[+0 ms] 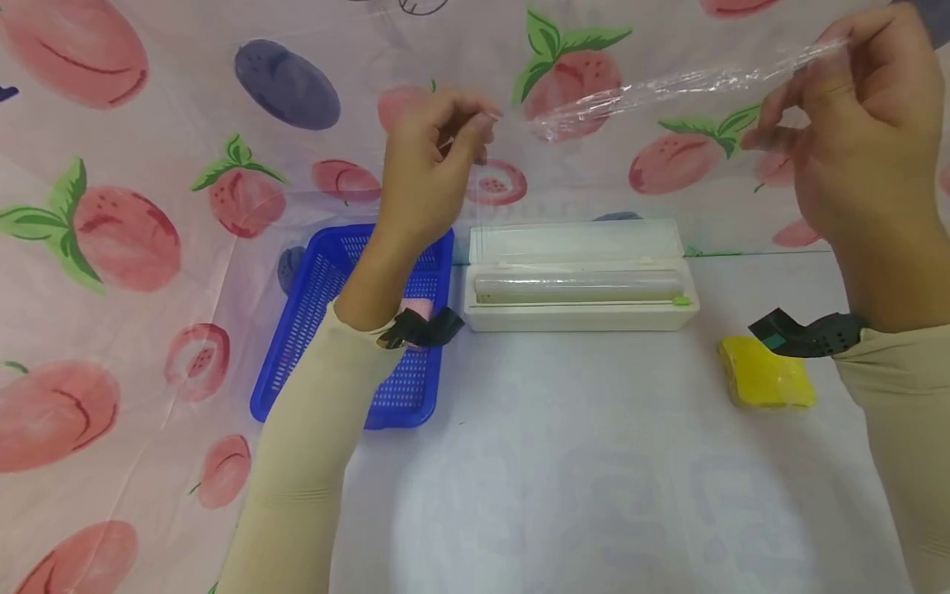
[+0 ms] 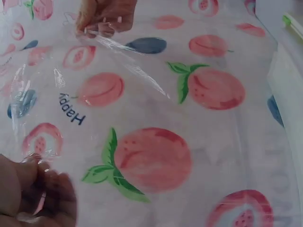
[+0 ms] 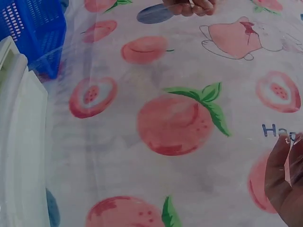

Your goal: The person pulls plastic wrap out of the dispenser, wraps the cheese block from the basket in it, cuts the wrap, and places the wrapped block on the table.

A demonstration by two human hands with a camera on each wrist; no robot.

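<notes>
A thin sheet of clear cling film [image 1: 690,82] hangs stretched between both hands, above the back of the table. My left hand [image 1: 434,157] pinches one end between thumb and fingers. At the upper right, my right hand [image 1: 868,124] pinches the other end. The left wrist view shows the transparent film [image 2: 147,78] catching the light in creases. Below the hands sits a white cling film box [image 1: 579,319], its lid [image 1: 575,239] raised, with a film roll [image 1: 579,286] inside.
A blue plastic basket [image 1: 401,417] stands left of the box, partly behind my left forearm, with a pink item [image 1: 417,308] in it. A yellow block [image 1: 768,373] lies on the white tabletop at right. Fruit-printed cloth [image 1: 245,202] covers the back and left.
</notes>
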